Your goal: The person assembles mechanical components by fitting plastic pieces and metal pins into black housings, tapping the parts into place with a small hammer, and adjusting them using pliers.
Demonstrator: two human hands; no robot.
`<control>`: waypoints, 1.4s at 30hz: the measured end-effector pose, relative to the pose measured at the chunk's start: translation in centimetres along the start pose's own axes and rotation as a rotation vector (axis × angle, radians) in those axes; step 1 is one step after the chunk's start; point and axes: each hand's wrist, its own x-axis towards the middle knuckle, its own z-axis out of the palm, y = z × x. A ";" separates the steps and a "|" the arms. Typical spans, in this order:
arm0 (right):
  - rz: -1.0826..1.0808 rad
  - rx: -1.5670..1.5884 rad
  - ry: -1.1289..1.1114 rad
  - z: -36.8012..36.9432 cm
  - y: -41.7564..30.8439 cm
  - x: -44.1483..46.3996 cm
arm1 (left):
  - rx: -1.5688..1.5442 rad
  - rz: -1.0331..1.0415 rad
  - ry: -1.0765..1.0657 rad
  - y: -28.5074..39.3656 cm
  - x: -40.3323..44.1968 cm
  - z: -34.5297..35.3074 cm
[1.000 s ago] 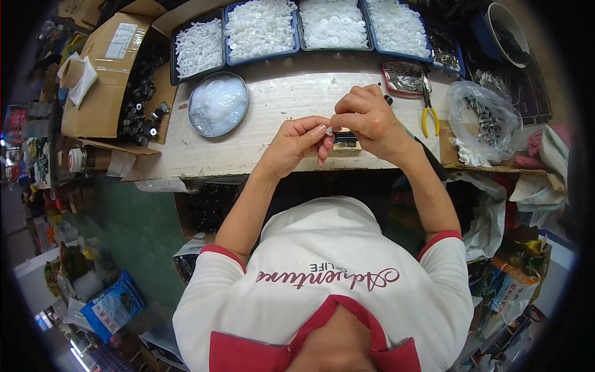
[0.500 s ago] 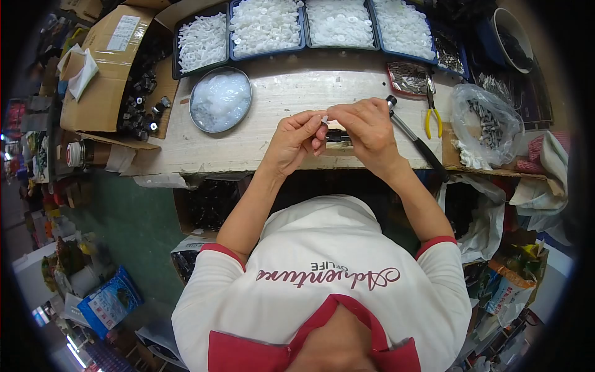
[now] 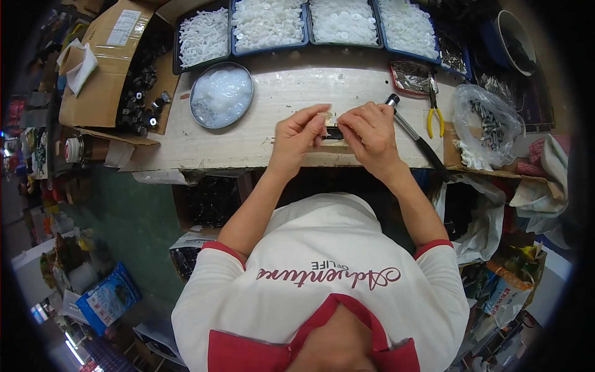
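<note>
Flanking a dark part point(image 3: 333, 133) with fingers point(image 3: 351, 121), left hand point(image 3: 297, 137), right hand point(image 3: 374, 137)

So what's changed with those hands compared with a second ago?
The right hand moved back toward the body and apart from the left hand, baring more of the black-handled tool. Whether either still holds the small white piece is unclear. The yellow-handled pliers and round dish stayed put.
</note>
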 end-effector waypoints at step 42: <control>0.742 -0.751 -0.092 -16.4 18.7 -9.7 | 1.221 0.592 -0.047 -3.3 1.1 -1.4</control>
